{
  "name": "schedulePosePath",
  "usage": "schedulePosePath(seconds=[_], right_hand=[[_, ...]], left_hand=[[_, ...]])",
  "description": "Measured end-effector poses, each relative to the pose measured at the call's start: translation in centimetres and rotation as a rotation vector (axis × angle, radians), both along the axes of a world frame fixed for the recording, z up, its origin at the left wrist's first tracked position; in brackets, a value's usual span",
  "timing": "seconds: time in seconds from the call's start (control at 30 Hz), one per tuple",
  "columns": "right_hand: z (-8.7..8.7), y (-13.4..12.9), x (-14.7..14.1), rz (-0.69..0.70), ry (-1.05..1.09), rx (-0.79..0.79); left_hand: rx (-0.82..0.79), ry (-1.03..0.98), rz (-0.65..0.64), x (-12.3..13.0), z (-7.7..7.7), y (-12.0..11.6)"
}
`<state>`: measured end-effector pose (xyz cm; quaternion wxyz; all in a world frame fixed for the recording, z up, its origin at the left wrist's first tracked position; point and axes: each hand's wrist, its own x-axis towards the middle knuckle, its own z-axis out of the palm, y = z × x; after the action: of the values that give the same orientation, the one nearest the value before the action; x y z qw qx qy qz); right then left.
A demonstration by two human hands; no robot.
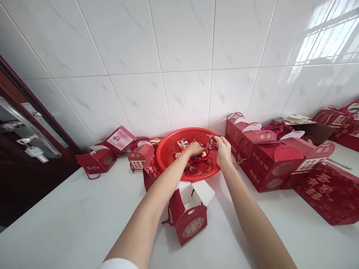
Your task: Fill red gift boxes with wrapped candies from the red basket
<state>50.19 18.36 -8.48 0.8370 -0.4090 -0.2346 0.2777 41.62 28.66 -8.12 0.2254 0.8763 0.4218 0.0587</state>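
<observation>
A round red plastic basket (161,158) holds several small wrapped candies (193,168). My left hand (195,149) reaches down into it with curled fingers among the candies; its fingertips and whatever they grip are hidden. At the basket's right rim, my right hand (223,151) is closed on a red-wrapped candy (211,142). Just in front of the basket, between my forearms, stands an open red gift box (193,226) with a white inside and a red cord handle. Another red box (148,175) sits partly behind my left forearm.
Small red gift boxes (98,161) stand along the wall at left. More red boxes (276,164) crowd the right side, with a cardboard box (314,132) behind and a large red box (331,192) nearer. A dark door with keys (35,151) borders the white counter (84,220).
</observation>
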Motion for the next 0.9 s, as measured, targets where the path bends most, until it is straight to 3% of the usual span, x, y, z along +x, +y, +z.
schedulePosePath(seconds=[0.17, 0.3, 0.5, 0.7, 0.9], right_hand=[[0.0, 0.0, 0.1, -0.004, -0.016, -0.007], [0.0, 0.1, 0.1, -0.004, -0.007, -0.004], [0.1, 0.0, 0.1, -0.001, 0.014, -0.013], [0.0, 0.0, 0.1, 0.0, 0.027, -0.005], [0.0, 0.1, 0.0, 0.027, 0.051, -0.003]], left_hand=[[-0.004, -0.12, -0.042, 0.2, -0.6, 0.9], [0.006, -0.203, -0.181, 0.4, -0.7, 0.4], [-0.071, -0.079, -0.387, 1.2, -1.3, -1.1], [-0.074, 0.046, -0.328, 1.2, -1.3, -1.4], [-0.125, -0.061, -0.242, -0.1, -0.2, -0.7]])
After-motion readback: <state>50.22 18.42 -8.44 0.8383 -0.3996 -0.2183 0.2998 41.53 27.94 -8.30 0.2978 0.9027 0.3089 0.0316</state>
